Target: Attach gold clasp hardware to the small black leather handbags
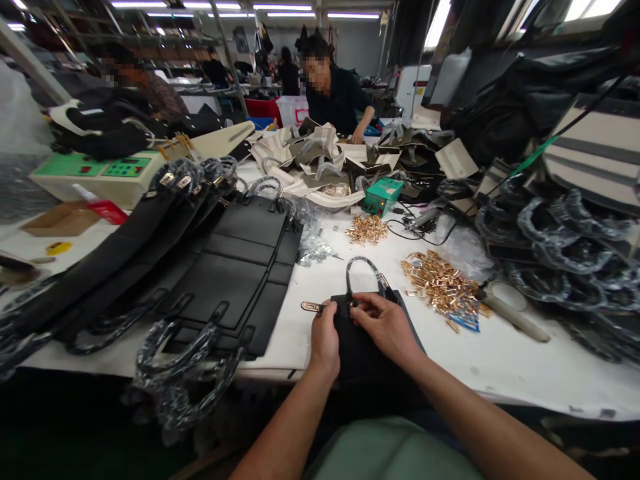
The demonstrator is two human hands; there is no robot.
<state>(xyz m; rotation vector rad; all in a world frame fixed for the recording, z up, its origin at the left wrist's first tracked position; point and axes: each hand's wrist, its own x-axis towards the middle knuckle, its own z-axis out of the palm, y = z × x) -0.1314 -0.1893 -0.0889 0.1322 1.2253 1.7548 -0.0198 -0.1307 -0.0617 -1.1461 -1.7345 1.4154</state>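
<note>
A black handbag panel [373,363] lies at the table's front edge, its plastic-wrapped handle [363,260] arching away from me. My left hand [326,337] is closed on the panel's left side, thumb on top. Beside that thumb a black tab with a gold metal fitting [313,307] sticks out to the left. My right hand [387,327] pinches with thumb and forefinger at the near left foot of the handle; whatever is between those fingertips is too small to make out. Another gold fitting [384,281] sits at the handle's right foot.
Stacked black bag panels [235,247] lie left, wrapped handles overhanging the edge. Gold fittings form a big pile [443,283] and a smaller pile [367,230]. A green box [383,197], a hammer [517,317] and wrapped handles [560,233] stand around. A co-worker [333,93] works opposite.
</note>
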